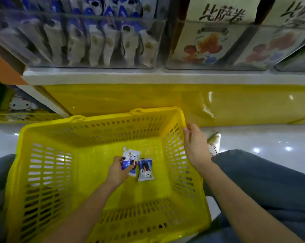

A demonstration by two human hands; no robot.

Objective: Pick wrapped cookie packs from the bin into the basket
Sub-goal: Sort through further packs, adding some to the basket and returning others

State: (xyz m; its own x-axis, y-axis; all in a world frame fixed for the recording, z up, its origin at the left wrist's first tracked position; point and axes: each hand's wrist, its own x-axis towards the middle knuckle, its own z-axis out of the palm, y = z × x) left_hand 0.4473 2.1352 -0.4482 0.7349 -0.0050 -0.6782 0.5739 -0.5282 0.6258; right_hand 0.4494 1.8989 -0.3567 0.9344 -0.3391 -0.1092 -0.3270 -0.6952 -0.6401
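A yellow plastic basket point(48, 172) rests on my lap. Down inside it my left hand point(117, 171) pinches a blue-and-white wrapped cookie pack point(132, 157) that lies on the basket floor. A second cookie pack point(145, 170) lies flat just to its right, apart from the hand. My right hand point(194, 145) grips the basket's right rim near the far corner. Above, a clear bin point(81, 39) on the shelf is filled with several more of the same blue-and-white packs standing upright.
To the right of the cookie bin stand clear bins of boxed goods with fruit pictures point(209, 42). A white shelf edge point(148, 77) and a yellow panel point(130, 97) lie below them. My jeans-clad legs point(271, 190) flank the basket over a glossy white floor point(264, 137).
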